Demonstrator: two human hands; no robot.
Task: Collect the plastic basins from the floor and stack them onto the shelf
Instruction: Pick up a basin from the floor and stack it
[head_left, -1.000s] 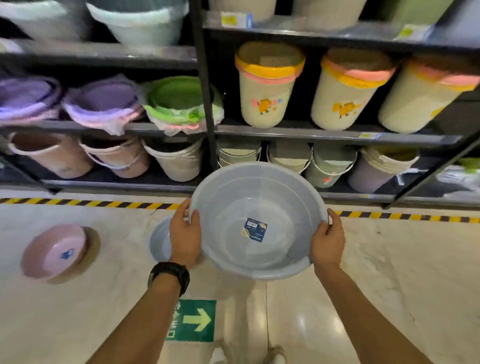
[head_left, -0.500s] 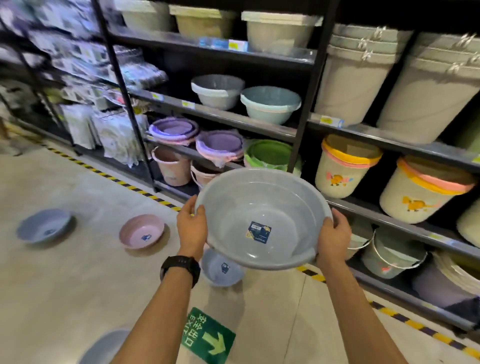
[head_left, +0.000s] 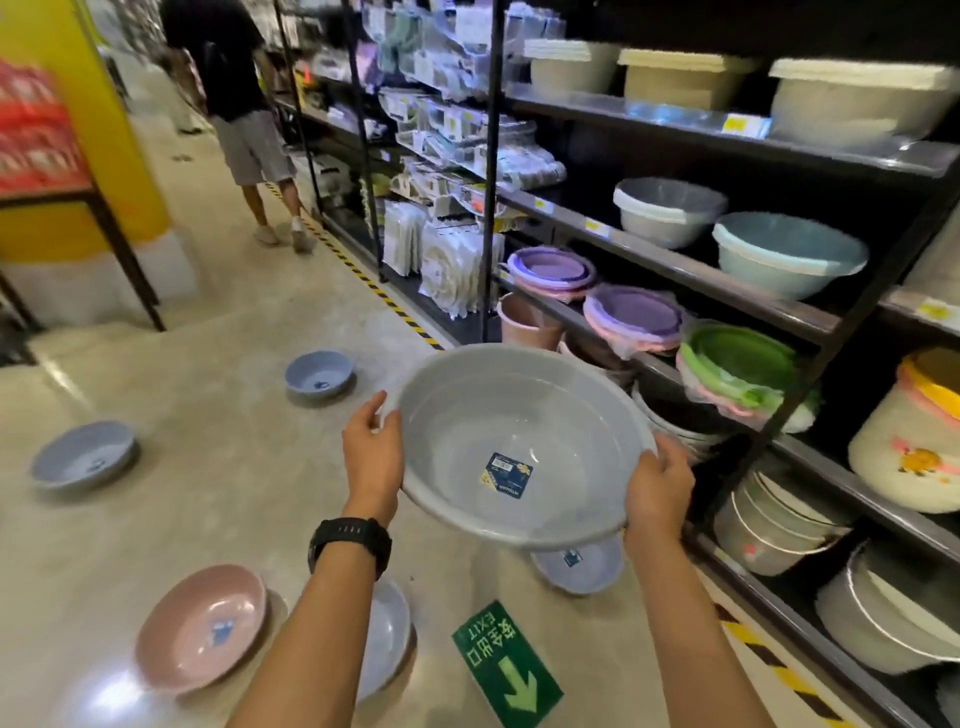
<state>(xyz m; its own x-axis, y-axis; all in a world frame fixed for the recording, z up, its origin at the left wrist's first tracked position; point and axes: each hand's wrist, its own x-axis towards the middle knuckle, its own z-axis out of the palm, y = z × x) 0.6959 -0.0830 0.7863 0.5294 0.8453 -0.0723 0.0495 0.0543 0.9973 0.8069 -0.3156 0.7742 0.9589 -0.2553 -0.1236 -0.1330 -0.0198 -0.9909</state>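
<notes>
I hold a large grey plastic basin (head_left: 519, 415) with a blue label inside, tilted toward me at chest height. My left hand (head_left: 373, 457) grips its left rim and my right hand (head_left: 658, 488) grips its right rim. On the floor lie more basins: a pink basin (head_left: 200, 626) at lower left, a pale blue basin (head_left: 382, 636) partly behind my left forearm, a blue basin (head_left: 579, 566) under the held one, and two blue basins (head_left: 83, 454) (head_left: 318, 374) farther left. The black shelf (head_left: 675, 267) with stacked basins stands to the right.
A person (head_left: 244, 104) stands in the aisle by the far shelving. A yellow pillar (head_left: 104, 156) and a black-legged display stand rise at left. Yellow-black tape (head_left: 384, 299) lines the shelf base. A green exit sign (head_left: 506, 662) is stuck to the floor.
My view has swung left and up along the aisle, bringing more floor basins and a person into sight. Both hands keep the same hold on the grey basin.
</notes>
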